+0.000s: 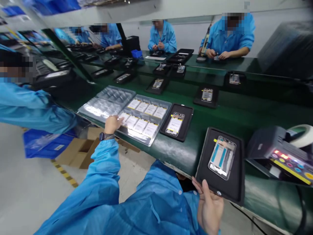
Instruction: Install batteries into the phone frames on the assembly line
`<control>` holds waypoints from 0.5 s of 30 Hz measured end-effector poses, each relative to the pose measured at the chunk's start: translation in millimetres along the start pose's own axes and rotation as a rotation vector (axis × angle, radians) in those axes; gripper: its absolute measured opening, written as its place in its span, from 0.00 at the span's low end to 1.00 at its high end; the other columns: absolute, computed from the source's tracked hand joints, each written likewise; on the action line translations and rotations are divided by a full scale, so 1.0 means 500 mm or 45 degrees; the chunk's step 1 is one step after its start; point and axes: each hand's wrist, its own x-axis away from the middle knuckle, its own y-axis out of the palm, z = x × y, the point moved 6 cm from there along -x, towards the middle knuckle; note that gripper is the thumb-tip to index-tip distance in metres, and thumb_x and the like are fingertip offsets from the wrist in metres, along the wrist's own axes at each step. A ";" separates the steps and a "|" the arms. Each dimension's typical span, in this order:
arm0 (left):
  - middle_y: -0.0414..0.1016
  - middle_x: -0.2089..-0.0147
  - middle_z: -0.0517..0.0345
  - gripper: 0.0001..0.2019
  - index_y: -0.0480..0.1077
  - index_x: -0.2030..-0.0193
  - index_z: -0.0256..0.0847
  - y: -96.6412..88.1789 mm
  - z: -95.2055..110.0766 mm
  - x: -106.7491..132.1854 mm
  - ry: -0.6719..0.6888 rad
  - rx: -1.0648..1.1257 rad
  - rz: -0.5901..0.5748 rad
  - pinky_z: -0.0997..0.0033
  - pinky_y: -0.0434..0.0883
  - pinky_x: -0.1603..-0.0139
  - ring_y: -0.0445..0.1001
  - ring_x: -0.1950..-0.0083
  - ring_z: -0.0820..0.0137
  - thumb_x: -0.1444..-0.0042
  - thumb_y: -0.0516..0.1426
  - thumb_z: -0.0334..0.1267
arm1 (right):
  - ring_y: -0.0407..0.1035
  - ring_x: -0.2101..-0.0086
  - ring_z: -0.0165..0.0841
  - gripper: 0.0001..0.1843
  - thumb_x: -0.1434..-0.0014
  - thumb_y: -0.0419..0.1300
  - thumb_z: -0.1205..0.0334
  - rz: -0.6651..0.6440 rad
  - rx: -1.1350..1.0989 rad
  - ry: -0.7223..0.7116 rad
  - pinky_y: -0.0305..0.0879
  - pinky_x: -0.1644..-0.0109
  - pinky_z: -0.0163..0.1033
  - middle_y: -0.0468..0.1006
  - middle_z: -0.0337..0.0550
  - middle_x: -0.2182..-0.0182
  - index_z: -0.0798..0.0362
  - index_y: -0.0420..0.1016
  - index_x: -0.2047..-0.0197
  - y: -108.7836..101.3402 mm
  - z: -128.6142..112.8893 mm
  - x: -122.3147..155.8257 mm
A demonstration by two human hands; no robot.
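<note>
The person's left hand [112, 124] reaches to a flat white rectangular pack with a yellow edge [125, 117], at the left end of the near row in a transparent moulded plastic tray [153, 136]; whether the fingers grip it or only touch it cannot be told. The right hand [209, 200] grips the near edge of a black rectangular tray [236, 182], in which lies a silver phone frame with two blue strips [218, 156]. A downward press there could tip the black tray, since its near edge reaches the front edge of the shiny green bench [190, 153]; a careless pull could slide the frame about. Dragging a pack sideways might catch a compartment wall and shift the light plastic. Room is tight rightward, where a dark grey device with lit buttons [266, 142] stands just beside the tray; leftward, open green surface separates it from a second black tray [187, 120]. A co-worker's blue sleeve [36, 107] is near the plastic tray's far left.
</note>
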 end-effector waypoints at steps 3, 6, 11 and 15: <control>0.78 0.44 0.29 0.32 0.78 0.45 0.31 -0.001 -0.008 -0.013 -0.060 -0.020 0.018 0.48 0.71 0.37 0.74 0.38 0.40 0.36 0.54 0.61 | 0.84 0.59 0.53 0.24 0.48 0.76 0.39 -0.070 0.054 0.138 0.83 0.51 0.54 0.87 0.55 0.64 0.53 0.82 0.72 -0.015 0.002 -0.029; 0.78 0.46 0.29 0.32 0.79 0.48 0.30 -0.001 0.011 -0.025 -0.045 -0.013 -0.002 0.49 0.71 0.39 0.74 0.40 0.41 0.38 0.57 0.62 | 0.84 0.65 0.55 0.32 0.54 0.75 0.31 -0.162 0.248 0.302 0.82 0.66 0.48 0.87 0.60 0.65 0.55 0.82 0.72 -0.046 -0.008 -0.048; 0.72 0.39 0.24 0.25 0.78 0.48 0.25 0.004 0.058 -0.008 0.037 -0.021 0.049 0.46 0.67 0.39 0.69 0.35 0.40 0.32 0.53 0.49 | 0.82 0.69 0.53 0.36 0.62 0.76 0.27 -0.314 0.536 0.366 0.70 0.79 0.39 0.85 0.57 0.72 0.56 0.81 0.74 -0.112 -0.018 -0.065; 0.72 0.41 0.23 0.22 0.77 0.46 0.24 0.012 0.106 0.014 0.093 -0.006 0.115 0.43 0.66 0.38 0.69 0.37 0.40 0.32 0.50 0.41 | 0.82 0.67 0.52 0.34 0.58 0.75 0.27 -0.354 0.534 0.252 0.72 0.76 0.41 0.86 0.56 0.67 0.54 0.84 0.71 -0.132 -0.017 -0.066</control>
